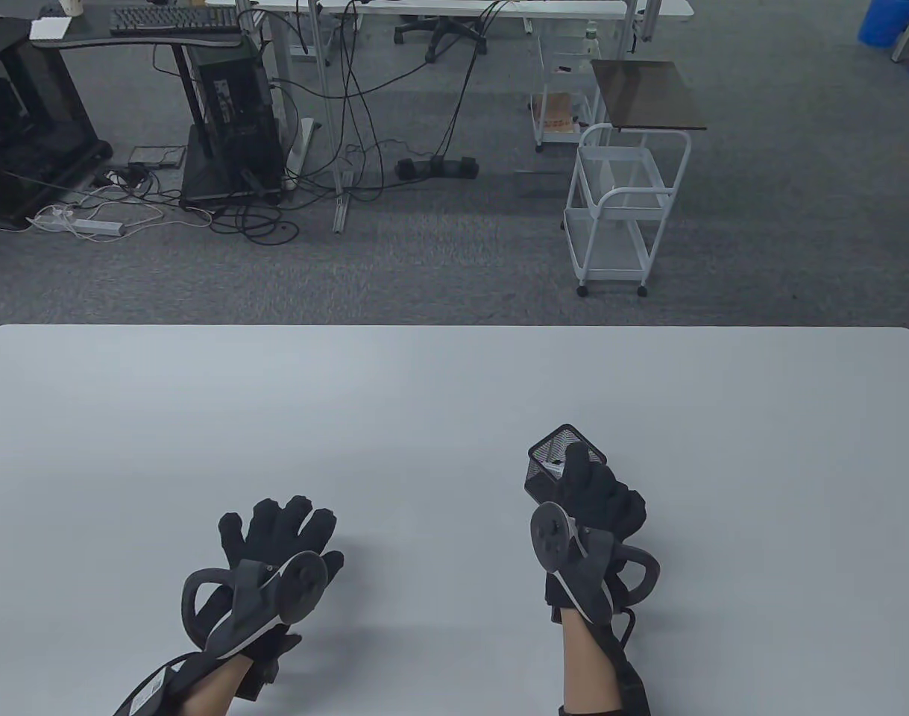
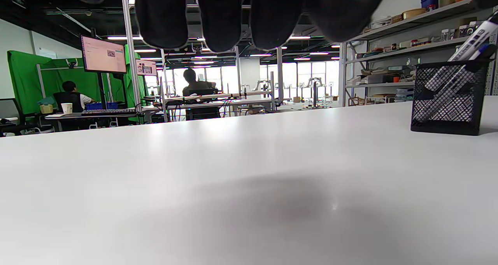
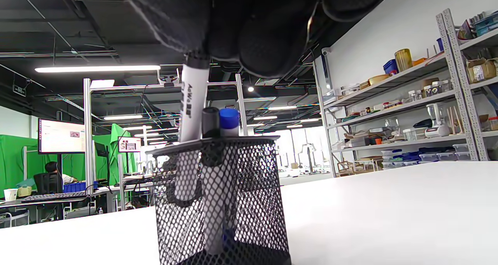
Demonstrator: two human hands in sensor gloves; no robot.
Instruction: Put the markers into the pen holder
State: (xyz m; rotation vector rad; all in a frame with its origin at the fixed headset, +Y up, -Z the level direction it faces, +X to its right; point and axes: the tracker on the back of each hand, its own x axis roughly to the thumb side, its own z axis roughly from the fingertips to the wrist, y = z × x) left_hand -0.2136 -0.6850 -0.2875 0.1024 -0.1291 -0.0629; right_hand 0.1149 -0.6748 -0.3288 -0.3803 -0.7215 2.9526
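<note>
Gloved fingertips (image 2: 218,20) hanging in along the top edge, above bare white table (image 2: 233,187). Far right: black mesh pen holder (image 2: 447,97) standing upright, white markers (image 2: 465,49) leaning inside, tops jutting past the rim.

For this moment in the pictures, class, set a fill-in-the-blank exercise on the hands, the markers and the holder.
1. The right hand lowers a white marker into the black mesh ____.
2. The pen holder already contains a black-capped marker and a ____-capped marker.
3. The left hand holds ____, its fingers spread above the table.

Missing words: pen holder; blue; nothing
</note>
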